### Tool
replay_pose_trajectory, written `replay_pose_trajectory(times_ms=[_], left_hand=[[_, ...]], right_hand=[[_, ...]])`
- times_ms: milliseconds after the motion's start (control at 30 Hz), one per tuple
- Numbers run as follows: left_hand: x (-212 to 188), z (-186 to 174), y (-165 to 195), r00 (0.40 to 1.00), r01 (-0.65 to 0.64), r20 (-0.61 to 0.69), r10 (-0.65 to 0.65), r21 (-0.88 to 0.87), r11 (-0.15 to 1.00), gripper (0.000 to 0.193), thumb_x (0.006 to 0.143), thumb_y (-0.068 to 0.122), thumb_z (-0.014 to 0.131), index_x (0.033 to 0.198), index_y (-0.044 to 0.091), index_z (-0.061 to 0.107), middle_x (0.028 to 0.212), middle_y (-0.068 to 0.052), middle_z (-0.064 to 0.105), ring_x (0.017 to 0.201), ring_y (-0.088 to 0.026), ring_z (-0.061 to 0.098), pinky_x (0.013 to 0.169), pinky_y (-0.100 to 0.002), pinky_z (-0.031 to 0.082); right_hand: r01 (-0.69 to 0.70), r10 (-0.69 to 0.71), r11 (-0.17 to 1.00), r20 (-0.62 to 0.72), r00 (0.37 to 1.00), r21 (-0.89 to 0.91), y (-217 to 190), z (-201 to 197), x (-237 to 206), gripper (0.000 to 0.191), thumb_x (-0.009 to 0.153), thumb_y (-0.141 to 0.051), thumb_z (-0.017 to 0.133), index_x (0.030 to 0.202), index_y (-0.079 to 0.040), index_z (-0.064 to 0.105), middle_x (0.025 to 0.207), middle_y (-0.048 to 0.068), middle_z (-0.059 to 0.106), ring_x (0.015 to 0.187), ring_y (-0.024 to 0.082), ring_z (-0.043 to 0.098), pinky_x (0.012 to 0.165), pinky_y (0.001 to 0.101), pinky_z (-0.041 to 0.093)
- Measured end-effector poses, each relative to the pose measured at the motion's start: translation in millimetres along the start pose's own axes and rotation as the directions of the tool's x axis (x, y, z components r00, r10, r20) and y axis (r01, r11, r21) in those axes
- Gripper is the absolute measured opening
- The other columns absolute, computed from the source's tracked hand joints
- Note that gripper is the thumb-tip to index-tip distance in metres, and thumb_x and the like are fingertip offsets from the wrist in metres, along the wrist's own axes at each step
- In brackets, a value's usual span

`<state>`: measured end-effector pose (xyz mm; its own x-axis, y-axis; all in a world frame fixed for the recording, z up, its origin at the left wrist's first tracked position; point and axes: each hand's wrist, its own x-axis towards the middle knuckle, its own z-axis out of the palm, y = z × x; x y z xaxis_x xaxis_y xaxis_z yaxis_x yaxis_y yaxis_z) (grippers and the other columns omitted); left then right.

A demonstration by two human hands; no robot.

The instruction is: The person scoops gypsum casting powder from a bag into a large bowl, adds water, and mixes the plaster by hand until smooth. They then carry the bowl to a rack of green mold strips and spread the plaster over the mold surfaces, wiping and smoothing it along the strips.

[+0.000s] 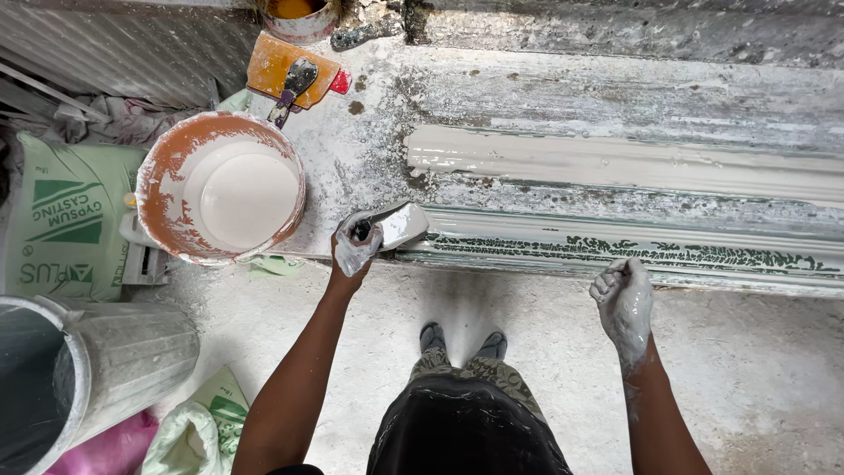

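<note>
Left hand [356,248] closed around the dark handle of a scraper [400,225], its broad blade loaded with wet white plaster and held over the near edge of the workbench [352,158], just left of the long mould [633,251]. Right hand [624,299] coated in plaster, fingers curled into a loose fist, holding nothing that can be seen, hanging just in front of the mould's near edge. Risks, as judged: the blade is tilted and the plaster looks runny, so it may slide off onto the floor [352,352] before it reaches the mould; the slick coating on both hands could let the handle slip; plaster in the bucket [220,189] may stiffen if left standing. The bucket sits close to the bench corner, so a knock from the left arm could tip it. Appearance of the work: a pale wet strip of plaster [615,163] runs along the far channel of the mould, smooth and glossy; the nearer channel shows green patterned relief, mostly uncovered, crusted with dried white residue. Bucket is orange, smeared inside, holding smooth off-white mix.
</note>
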<state>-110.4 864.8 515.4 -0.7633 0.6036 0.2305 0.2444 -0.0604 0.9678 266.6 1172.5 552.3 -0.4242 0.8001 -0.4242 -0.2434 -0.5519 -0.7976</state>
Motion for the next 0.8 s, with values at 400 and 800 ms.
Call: replay_pose_trajectory(times_ms=[400,800], left_hand=[[14.4,73.7,-8.2,0.993,-0.093,0.090,0.073,0.255,0.963,0.030,0.090,-0.005,0.080,0.116,0.000,0.065,0.104,-0.014,0.067,0.093,-0.018,0.065,0.084,-0.029,0.052],[27.7,285.5,18.9,0.955,-0.147,0.278,0.102,0.147,0.978,0.033,0.086,0.001,0.081,0.110,-0.001,0.058,0.097,-0.009,0.066,0.086,-0.018,0.065,0.077,-0.030,0.053]], right_hand=[[0.080,-0.076,0.993,-0.048,0.996,0.082,-27.2,-38.2,-26.6,0.035,0.110,-0.037,0.047,0.085,-0.013,0.052,0.069,-0.003,0.034,0.063,0.011,0.034,0.057,0.0288,0.029],[0.150,-0.111,0.969,-0.195,0.974,0.198,-100.9,-196.2,-27.0,0.039,0.111,-0.040,0.048,0.087,-0.010,0.053,0.069,-0.002,0.035,0.063,0.012,0.036,0.056,0.0289,0.030]])
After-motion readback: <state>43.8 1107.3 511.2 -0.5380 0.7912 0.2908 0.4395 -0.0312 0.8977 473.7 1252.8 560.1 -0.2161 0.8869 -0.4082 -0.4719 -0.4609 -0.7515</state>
